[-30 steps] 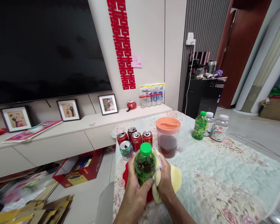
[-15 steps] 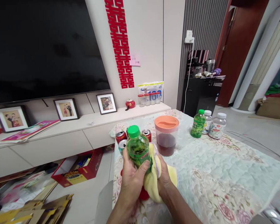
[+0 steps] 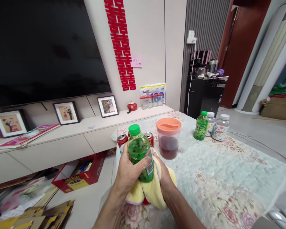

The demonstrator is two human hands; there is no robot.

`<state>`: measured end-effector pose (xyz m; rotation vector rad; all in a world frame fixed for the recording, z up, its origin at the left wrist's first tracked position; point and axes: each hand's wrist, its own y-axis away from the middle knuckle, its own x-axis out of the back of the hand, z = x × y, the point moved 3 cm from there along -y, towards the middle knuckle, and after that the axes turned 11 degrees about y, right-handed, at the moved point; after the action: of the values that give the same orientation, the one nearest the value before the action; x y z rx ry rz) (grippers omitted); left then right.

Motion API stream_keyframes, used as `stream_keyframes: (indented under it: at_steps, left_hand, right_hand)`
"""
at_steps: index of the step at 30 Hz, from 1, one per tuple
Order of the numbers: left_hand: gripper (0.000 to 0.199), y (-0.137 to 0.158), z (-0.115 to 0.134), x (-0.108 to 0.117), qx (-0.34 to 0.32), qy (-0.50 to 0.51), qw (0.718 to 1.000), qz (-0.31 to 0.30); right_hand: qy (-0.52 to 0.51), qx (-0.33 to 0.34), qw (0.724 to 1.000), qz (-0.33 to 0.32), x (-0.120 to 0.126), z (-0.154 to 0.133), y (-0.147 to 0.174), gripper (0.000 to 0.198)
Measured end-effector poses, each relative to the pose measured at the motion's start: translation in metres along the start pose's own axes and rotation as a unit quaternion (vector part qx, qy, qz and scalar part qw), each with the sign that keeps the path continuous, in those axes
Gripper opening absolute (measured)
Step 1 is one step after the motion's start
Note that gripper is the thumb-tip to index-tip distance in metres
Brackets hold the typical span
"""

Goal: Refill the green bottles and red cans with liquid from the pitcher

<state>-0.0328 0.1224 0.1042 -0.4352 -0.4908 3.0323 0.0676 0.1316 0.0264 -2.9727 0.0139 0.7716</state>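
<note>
A green plastic drink bottle (image 3: 140, 148) with a bright green cap is held upright above the near end of the table. My left hand (image 3: 128, 168) wraps around its left side, thumb across the front near the label. On the bottle's right side, my right hand (image 3: 165, 178) grips a yellow cloth (image 3: 154, 194) with a purple edge and presses it to the bottle. Part of the cloth hangs below the bottle, over a red thing that is mostly hidden. Just behind stand a red drink can (image 3: 122, 139) and another red can (image 3: 149, 137).
A clear pitcher (image 3: 168, 140) with an orange lid and dark liquid stands behind my right hand. Farther right are another green bottle (image 3: 201, 125) and two white-capped bottles (image 3: 220, 128). A flowered cloth covers the table (image 3: 219, 165). A red box (image 3: 79, 173) lies on the floor.
The bottle has turned in my hands, so a barcode on its label now shows. My left hand has shifted slightly left, and the cloth now spreads beneath the bottle.
</note>
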Motion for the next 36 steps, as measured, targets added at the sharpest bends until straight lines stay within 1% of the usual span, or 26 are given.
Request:
stream_keyframes:
  at_steps: [3,5,7,9,11,13,15,18,21,23,26,28,31,34,36]
  left_hand:
    - [0.056,0.0,-0.001,-0.004,-0.046,-0.05,0.997,0.036]
    - [0.053,0.003,-0.005,-0.006,-0.073,-0.083,0.992,0.062]
    - [0.058,0.008,-0.011,-0.006,-0.085,-0.107,0.988,0.073]
    - [0.067,0.011,-0.015,-0.005,-0.092,-0.133,0.984,0.078]
    - [0.072,0.012,-0.017,-0.002,-0.099,-0.149,0.98,0.09]
    - [0.071,0.011,-0.016,-0.001,-0.111,-0.146,0.977,0.107]
    - [0.066,0.009,-0.012,-0.003,-0.132,-0.125,0.976,0.119]
    - [0.058,0.007,-0.005,-0.008,-0.163,-0.093,0.974,0.126]
    - [0.061,0.006,-0.008,-0.009,-0.159,-0.059,0.978,0.123]
    - [0.065,0.007,-0.016,-0.006,-0.131,-0.051,0.984,0.108]
    - [0.059,0.012,-0.034,0.0,-0.074,-0.099,0.989,0.076]
    - [0.059,0.017,-0.043,0.005,-0.073,-0.128,0.986,0.081]
    - [0.066,0.024,-0.05,0.005,-0.089,-0.136,0.983,0.083]
    - [0.069,0.029,-0.052,0.0,-0.097,-0.139,0.984,0.054]
    - [0.072,0.03,-0.053,-0.002,-0.095,-0.143,0.984,0.038]
  right_hand:
    - [0.0,-0.018,1.0,-0.002,0.002,0.003,-0.001,0.056]
    - [0.008,-0.018,1.0,0.005,0.003,0.003,-0.001,0.052]
    - [0.024,-0.009,1.0,0.018,0.005,0.002,-0.001,0.049]
    - [0.047,0.002,0.998,0.035,0.007,0.001,-0.002,0.047]
    - [0.077,0.012,0.996,0.048,0.01,0.0,-0.003,0.048]
    - [0.114,0.022,0.991,0.061,0.014,-0.002,-0.002,0.05]
    - [0.159,0.04,0.983,0.08,0.018,-0.005,0.001,0.049]
    - [0.235,0.076,0.962,0.118,0.023,-0.01,0.007,0.045]
    - [0.301,0.11,0.936,0.147,0.023,-0.014,0.015,0.042]
    - [0.334,0.131,0.921,0.155,0.021,-0.015,0.019,0.04]
    - [0.363,0.162,0.906,0.149,0.017,-0.018,0.024,0.043]
    - [0.371,0.182,0.9,0.141,0.015,-0.02,0.026,0.045]
    - [0.37,0.207,0.895,0.139,0.015,-0.024,0.028,0.049]
    - [0.358,0.235,0.892,0.142,0.018,-0.026,0.03,0.048]
    - [0.344,0.264,0.888,0.149,0.021,-0.026,0.032,0.045]
